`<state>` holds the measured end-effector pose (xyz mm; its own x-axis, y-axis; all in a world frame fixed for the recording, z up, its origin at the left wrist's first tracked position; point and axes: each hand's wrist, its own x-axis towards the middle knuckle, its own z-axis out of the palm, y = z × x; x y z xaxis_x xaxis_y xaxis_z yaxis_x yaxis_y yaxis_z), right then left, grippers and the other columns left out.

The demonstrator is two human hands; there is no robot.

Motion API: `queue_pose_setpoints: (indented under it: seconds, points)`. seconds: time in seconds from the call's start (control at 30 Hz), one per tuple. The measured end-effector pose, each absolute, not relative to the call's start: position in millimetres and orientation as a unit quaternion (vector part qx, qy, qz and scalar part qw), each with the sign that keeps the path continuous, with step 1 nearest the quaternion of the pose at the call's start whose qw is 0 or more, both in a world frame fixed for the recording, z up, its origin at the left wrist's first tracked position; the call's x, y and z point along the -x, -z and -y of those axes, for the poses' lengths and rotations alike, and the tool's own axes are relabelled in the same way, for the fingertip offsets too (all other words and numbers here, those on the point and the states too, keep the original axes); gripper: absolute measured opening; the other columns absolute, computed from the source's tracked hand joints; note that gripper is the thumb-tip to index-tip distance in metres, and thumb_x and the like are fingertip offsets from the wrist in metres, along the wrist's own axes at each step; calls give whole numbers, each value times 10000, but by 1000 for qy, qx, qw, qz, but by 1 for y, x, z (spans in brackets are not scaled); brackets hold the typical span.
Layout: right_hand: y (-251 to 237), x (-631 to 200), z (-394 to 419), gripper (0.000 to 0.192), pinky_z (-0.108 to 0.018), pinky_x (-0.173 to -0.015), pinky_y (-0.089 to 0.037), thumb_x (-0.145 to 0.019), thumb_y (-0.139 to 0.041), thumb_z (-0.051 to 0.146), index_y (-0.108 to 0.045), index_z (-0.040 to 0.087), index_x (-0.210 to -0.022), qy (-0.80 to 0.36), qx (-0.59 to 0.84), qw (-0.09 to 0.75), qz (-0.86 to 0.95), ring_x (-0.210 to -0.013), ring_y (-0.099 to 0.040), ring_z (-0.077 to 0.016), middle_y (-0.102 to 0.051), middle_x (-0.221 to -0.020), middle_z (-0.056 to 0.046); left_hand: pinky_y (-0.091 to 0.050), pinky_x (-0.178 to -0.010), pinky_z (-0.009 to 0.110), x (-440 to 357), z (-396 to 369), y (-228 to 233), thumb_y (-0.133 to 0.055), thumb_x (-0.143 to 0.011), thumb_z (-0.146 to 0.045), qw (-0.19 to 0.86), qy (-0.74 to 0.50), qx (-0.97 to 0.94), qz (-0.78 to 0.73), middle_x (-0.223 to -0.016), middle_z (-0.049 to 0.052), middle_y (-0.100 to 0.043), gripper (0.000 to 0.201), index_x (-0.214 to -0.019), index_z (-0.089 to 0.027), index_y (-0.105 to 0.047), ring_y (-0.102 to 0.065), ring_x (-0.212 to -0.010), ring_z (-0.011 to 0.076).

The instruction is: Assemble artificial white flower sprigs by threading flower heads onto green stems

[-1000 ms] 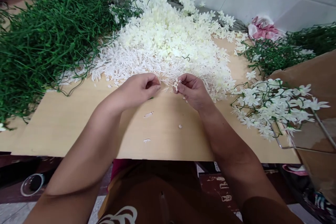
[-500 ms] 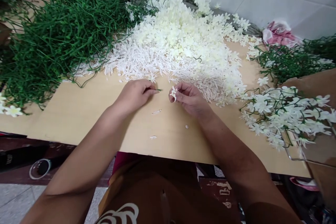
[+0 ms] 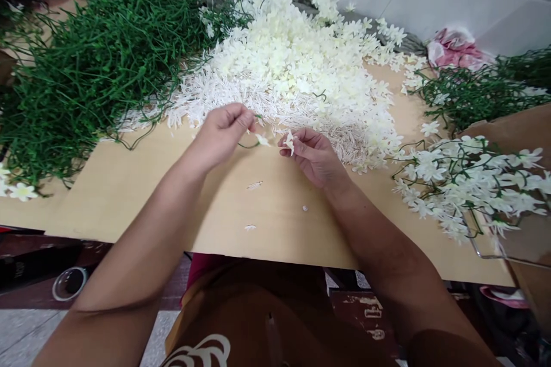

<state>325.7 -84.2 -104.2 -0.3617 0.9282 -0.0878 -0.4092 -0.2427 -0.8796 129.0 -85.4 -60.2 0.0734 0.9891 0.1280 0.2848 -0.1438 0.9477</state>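
My left hand (image 3: 228,129) is closed in a pinch on a thin green artificial flower stem (image 3: 248,145). A white blossom (image 3: 262,140) shows at the stem's end, just short of my other hand. Between the thumb and fingers of my right hand (image 3: 312,155) is a white artificial flower (image 3: 290,143), its petals facing left. Both hands hover above the tan board, close together. Behind them spreads a heap of loose white flower heads (image 3: 301,46), with a band of thin white stamens (image 3: 224,89) along its front.
A large pile of green stems (image 3: 107,57) covers the left side. Assembled white flowers on stems (image 3: 469,183) lie at right by a wire rack (image 3: 495,257) and cardboard. Small white scraps (image 3: 250,227) dot the tan board (image 3: 163,206). A tiled wall (image 3: 430,0) stands behind.
My left hand has risen slightly, and a white blossom on the green stem now shows beside it. My right hand still pinches its flower, now turned a little.
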Motion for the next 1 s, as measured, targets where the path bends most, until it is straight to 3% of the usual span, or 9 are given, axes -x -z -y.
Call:
queue_pose_setpoints:
  seconds: [0.2, 0.3, 0.4, 0.63, 1.0]
  points:
    - [105, -326, 84, 287, -216, -690, -541, -548, -889, 366, -668, 208, -642, -726, 323, 463, 391, -665, -621, -68, -646, -663, 54, -210, -469, 240, -155, 96, 86, -614, -749, -627, 554, -381, -588, -450, -484, -54, -368, 510, -561, -167, -501, -282, -453, 63]
    - [107, -324, 85, 308, -218, -626, -531, -541, -891, 369, -649, 207, -643, -744, 322, 438, 389, -642, -633, -81, -641, -641, 56, -160, -448, 231, -158, 97, 93, -667, -681, -657, 606, -400, -530, -437, -465, -67, -342, 532, -568, -171, -480, -241, -435, 52]
    - [108, -324, 85, 305, -248, -670, -554, -567, -880, 370, -638, 203, -650, -752, 313, 429, 390, -639, -638, -85, -648, -656, 53, -130, -441, 220, -160, 97, 96, -701, -651, -646, 642, -403, -489, -433, -426, -79, -313, 526, -587, -171, -482, -215, -418, 44]
    - [109, -323, 85, 282, -369, -880, -576, -622, -856, 361, -623, 208, -672, -748, 294, 440, 400, -764, -684, -128, -635, -655, 54, -137, -435, 209, -161, 96, 92, -716, -670, -584, 664, -408, -456, -430, -430, -81, -311, 492, -583, -168, -470, -220, -407, 33]
    - [109, -320, 86, 370, -334, -766, -576, -571, -855, 464, -598, 215, -666, -667, 357, 474, 451, -675, -616, -112, -589, -664, 51, -141, -439, 227, -163, 95, 96, -664, -712, -613, 632, -391, -495, -450, -459, -67, -333, 484, -608, -172, -492, -229, -426, 45]
